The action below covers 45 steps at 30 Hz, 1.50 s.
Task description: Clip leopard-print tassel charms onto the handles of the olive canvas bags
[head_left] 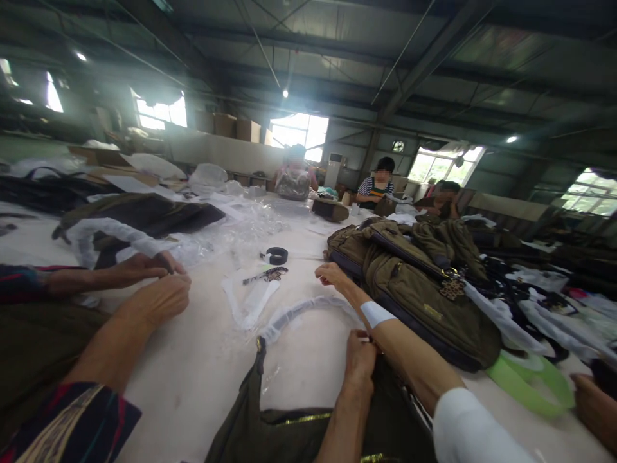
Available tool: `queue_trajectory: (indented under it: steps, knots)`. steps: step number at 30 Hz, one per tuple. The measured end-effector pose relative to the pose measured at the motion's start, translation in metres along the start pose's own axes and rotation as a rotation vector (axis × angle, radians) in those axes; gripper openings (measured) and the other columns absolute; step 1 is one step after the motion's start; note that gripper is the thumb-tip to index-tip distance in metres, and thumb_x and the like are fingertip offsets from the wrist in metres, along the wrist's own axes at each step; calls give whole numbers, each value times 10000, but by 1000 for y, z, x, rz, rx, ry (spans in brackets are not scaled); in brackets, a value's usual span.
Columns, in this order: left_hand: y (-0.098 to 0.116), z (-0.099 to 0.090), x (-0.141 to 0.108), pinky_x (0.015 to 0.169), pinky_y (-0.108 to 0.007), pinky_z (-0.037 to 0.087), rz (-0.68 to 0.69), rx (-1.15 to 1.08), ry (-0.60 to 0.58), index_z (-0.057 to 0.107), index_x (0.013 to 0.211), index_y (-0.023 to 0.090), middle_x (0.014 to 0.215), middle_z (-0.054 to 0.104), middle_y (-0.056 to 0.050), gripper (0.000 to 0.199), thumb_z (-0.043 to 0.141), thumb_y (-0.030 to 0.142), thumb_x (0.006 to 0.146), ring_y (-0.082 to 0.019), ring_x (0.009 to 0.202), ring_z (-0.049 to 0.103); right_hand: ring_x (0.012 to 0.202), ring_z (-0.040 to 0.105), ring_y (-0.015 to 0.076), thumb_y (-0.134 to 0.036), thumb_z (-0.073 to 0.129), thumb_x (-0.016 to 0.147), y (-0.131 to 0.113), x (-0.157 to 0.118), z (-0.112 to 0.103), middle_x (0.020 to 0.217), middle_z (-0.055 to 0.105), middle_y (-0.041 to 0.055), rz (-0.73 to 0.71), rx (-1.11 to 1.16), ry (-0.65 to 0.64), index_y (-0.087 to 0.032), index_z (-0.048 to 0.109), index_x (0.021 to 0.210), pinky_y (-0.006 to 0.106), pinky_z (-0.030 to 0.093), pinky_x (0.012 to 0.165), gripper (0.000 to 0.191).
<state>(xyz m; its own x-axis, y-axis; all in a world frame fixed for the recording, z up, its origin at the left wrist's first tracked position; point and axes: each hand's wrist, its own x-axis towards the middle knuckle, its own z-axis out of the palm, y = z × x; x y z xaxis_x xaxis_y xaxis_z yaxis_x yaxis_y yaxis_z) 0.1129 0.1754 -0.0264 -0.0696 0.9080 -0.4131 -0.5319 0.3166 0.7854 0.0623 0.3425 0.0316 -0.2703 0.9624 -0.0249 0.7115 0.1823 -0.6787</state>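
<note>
My left hand point(359, 360) is closed at the right end of the wrapped strap point(308, 305) of an olive-green bag point(299, 427), which lies at the front edge with a brass zipper across it. Beyond it, my right hand point(332, 274) is stretched forward over the white table point(193, 379), fingers curled together; whatever they hold is too small to make out. A white patch covers part of that forearm. Left of this hand lie a coiled black strap point(276, 256), a leopard-patterned piece point(265, 276) and a white V-shaped strip point(248, 305).
Olive backpacks point(409, 289) are piled at the right, beside a light green band point(535, 382). At the left, another person's hands point(154, 292) work near a dark bag point(149, 215). Clear plastic point(241, 225) is spread behind. A further hand point(595, 405) shows at the right edge.
</note>
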Motion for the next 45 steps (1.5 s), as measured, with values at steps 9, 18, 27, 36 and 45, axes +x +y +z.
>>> queue_trajectory:
  steps: [9,18,27,36,45]
  knots:
    - [7,-1,-4,558,-265,411,24,96,-22,555,948,142,612,617,-8,399,625,71,561,-162,571,567,523,528,60,-235,478,817,70,-103,-119,819,648,54,-105,661,73,-171,480,833,160,444,513,65]
    - [9,0,-6,493,-239,419,-13,58,-113,587,877,124,578,640,-17,294,629,49,597,-139,483,562,466,494,59,-280,660,708,150,-201,-146,708,638,60,71,812,128,-158,572,784,180,405,449,168]
    - [10,-3,-3,463,-196,384,-16,115,-72,611,874,108,597,647,-15,276,658,64,606,-108,473,563,553,616,169,-281,650,703,229,-260,-128,729,670,108,288,641,412,-197,592,675,313,512,512,106]
    - [13,0,-7,448,-181,390,-19,98,-59,618,867,101,586,647,-15,280,660,29,600,-104,464,568,587,552,163,-185,642,687,219,-305,-147,703,644,68,86,131,396,-197,672,639,319,462,570,58]
    - [17,3,-13,439,-174,422,-37,65,-58,609,797,106,565,643,-8,191,606,-22,656,-96,447,571,773,600,162,-101,531,797,177,-327,-123,828,642,50,-263,-305,-78,-207,664,716,273,450,691,188]
